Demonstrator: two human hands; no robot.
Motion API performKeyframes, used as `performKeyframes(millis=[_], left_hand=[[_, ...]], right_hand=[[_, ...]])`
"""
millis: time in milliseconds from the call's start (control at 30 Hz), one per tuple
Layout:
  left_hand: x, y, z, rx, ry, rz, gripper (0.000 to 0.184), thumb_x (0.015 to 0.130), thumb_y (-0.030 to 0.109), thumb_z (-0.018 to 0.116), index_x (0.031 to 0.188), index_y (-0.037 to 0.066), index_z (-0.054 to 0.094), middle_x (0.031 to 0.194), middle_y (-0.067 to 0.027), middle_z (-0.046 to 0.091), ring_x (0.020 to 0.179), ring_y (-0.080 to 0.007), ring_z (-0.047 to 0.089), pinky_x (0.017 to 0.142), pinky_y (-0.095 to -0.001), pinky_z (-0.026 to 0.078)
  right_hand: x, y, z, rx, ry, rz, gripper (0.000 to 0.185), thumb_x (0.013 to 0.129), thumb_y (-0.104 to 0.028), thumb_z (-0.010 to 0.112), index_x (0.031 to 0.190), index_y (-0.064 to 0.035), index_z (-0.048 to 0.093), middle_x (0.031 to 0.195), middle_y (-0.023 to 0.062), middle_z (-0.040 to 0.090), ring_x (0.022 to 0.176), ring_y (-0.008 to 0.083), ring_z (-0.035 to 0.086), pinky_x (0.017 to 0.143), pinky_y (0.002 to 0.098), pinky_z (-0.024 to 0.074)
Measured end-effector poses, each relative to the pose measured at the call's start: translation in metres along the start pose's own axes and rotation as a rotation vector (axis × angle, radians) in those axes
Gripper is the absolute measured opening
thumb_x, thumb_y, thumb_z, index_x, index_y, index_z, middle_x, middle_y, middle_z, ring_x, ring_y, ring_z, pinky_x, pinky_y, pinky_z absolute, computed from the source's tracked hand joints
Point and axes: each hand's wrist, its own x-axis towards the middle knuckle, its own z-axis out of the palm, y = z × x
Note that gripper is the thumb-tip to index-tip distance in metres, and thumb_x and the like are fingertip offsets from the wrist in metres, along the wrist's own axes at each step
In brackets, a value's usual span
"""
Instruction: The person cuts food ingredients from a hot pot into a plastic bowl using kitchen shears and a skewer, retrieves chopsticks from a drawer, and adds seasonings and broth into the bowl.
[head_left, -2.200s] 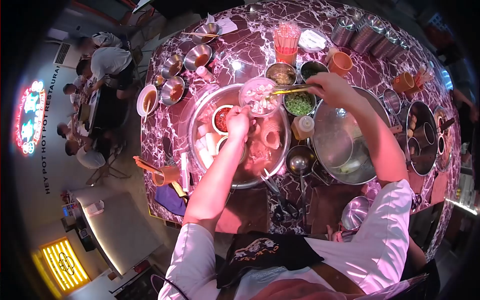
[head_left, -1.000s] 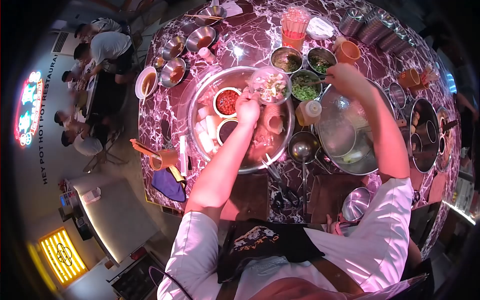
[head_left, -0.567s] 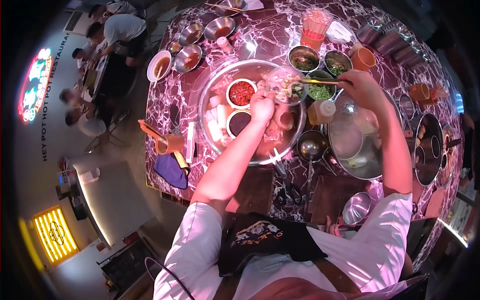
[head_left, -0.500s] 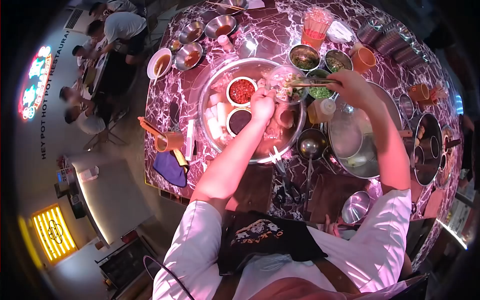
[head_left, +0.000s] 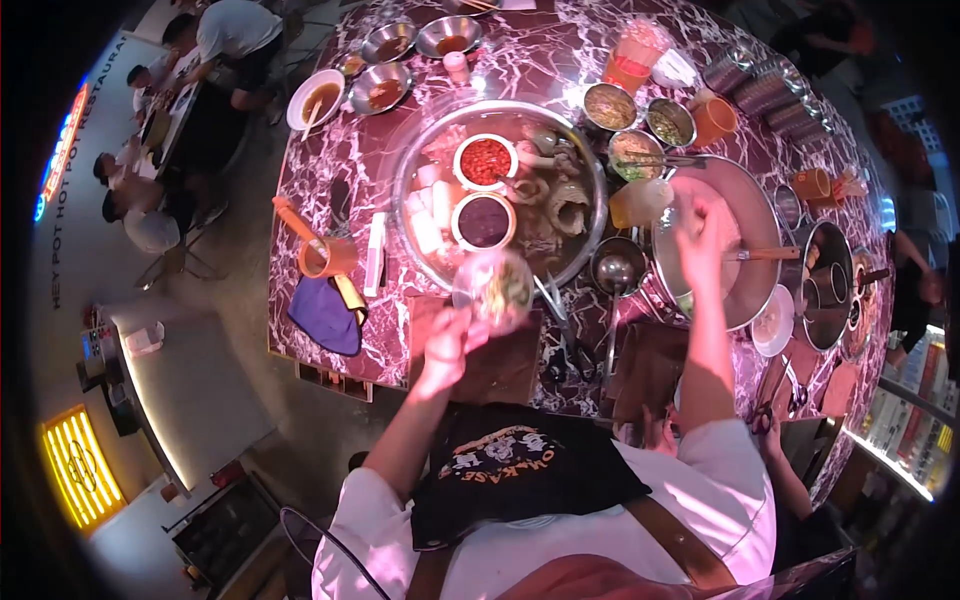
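Observation:
My left hand grips the edge of a small clear bowl holding pale and green pieces. The bowl is blurred and hangs over the near rim of a large basin. In that basin are pale blocks, meat pieces, a cup of red chopped chilli and a cup of dark sauce. My right hand is over the big steel pot, near a wooden handle. Blur hides its fingers. Tongs lie across a small garnish bowl.
A squeeze bottle and a ladle stand between basin and pot. Sauce bowls sit at the far left. Steel cups line the far right. Another person's hand is near scissors at the right edge.
My left hand has drawn the clear bowl from over the basin toward me. My right hand has released the tongs onto a garnish bowl and moved over the pot.

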Motion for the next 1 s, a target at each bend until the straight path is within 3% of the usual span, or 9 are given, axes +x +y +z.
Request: performKeyframes(millis=[200,267,400,500,567,600,667,800,1000], left_hand=[[-0.038,-0.087,-0.081,0.119,0.002,0.197,0.017,0.097,0.015,0.067,0.082,0.010,0.063,0.078,0.0003,0.063,0.076,-0.0117,0.064,0.070,-0.0305,0.056],[-0.016,-0.107,-0.107,0.446,-0.090,0.475,0.016,0.099,0.016,0.066,0.086,0.007,0.065,0.078,0.0011,0.063,0.076,-0.0094,0.063,0.070,-0.0251,0.053],[-0.033,-0.063,-0.120,0.500,-0.195,0.308,0.021,0.101,0.022,0.063,0.094,0.002,0.063,0.080,-0.0021,0.066,0.073,-0.0100,0.063,0.065,-0.0250,0.051],[-0.044,-0.034,-0.159,0.580,-0.232,0.214,0.026,0.100,0.028,0.062,0.096,0.002,0.061,0.079,-0.0055,0.067,0.071,-0.0120,0.065,0.061,-0.0254,0.051],[-0.045,-0.016,-0.195,0.505,-0.174,0.186,0.024,0.098,0.026,0.064,0.096,0.003,0.062,0.081,-0.0057,0.068,0.070,-0.0125,0.066,0.060,-0.0262,0.051],[-0.037,-0.010,-0.219,0.531,-0.171,0.237,0.021,0.098,0.025,0.064,0.097,0.004,0.063,0.081,-0.0048,0.068,0.071,-0.0116,0.065,0.060,-0.0254,0.050],[-0.029,0.003,-0.264,0.491,-0.127,0.317,0.018,0.098,0.023,0.064,0.098,0.005,0.065,0.083,-0.0037,0.067,0.071,-0.0095,0.064,0.060,-0.0243,0.049],[-0.018,0.011,-0.328,0.347,-0.061,0.366,0.018,0.100,0.022,0.062,0.099,0.004,0.063,0.087,-0.0030,0.068,0.071,-0.0098,0.063,0.064,-0.0234,0.049],[-0.035,0.003,-0.338,0.312,-0.031,0.330,0.016,0.101,0.021,0.062,0.101,0.004,0.062,0.089,-0.0029,0.069,0.071,-0.0079,0.063,0.062,-0.0225,0.047]], right_hand=[[-0.006,-0.054,0.084,-0.428,0.197,0.165,0.077,0.074,-0.034,0.087,0.133,0.0005,0.052,0.131,0.0215,0.058,0.129,0.0345,0.051,0.110,0.0459,0.0383],[0.002,-0.045,0.078,-0.008,0.186,0.243,0.062,0.082,-0.033,0.083,0.127,0.0004,0.058,0.125,0.0185,0.063,0.120,0.0314,0.058,0.104,0.0418,0.0434],[-0.051,-0.118,0.014,0.430,0.188,0.020,0.040,0.098,-0.027,0.068,0.130,-0.0055,0.056,0.122,0.0097,0.066,0.111,0.0225,0.063,0.099,0.0395,0.0482],[-0.118,-0.164,0.003,1.108,0.150,0.235,0.035,0.100,-0.030,0.064,0.128,-0.0095,0.058,0.123,0.0068,0.065,0.109,0.0211,0.064,0.092,0.0429,0.0534],[-0.169,-0.170,0.033,0.806,0.141,0.409,0.035,0.096,-0.026,0.070,0.125,-0.0083,0.060,0.115,0.0063,0.067,0.101,0.0169,0.065,0.085,0.0345,0.0546],[-0.190,-0.173,0.044,0.464,-0.115,0.332,0.031,0.095,-0.021,0.070,0.122,-0.0074,0.063,0.107,0.0066,0.068,0.096,0.0148,0.065,0.084,0.0304,0.0536],[-0.230,-0.215,0.060,-0.046,-0.507,0.462,0.050,0.088,-0.027,0.075,0.129,-0.0020,0.061,0.114,0.0122,0.071,0.104,0.0219,0.067,0.087,0.0365,0.0531],[-0.240,-0.281,0.083,-1.058,-0.928,0.152,0.059,0.079,-0.044,0.077,0.120,-0.0043,0.063,0.107,0.0172,0.073,0.103,0.0355,0.070,0.088,0.0450,0.0557],[-0.218,-0.301,0.104,-1.349,-1.035,-0.001,0.056,0.078,-0.039,0.078,0.122,-0.0074,0.063,0.100,0.0157,0.074,0.094,0.0323,0.073,0.080,0.0446,0.0585]])
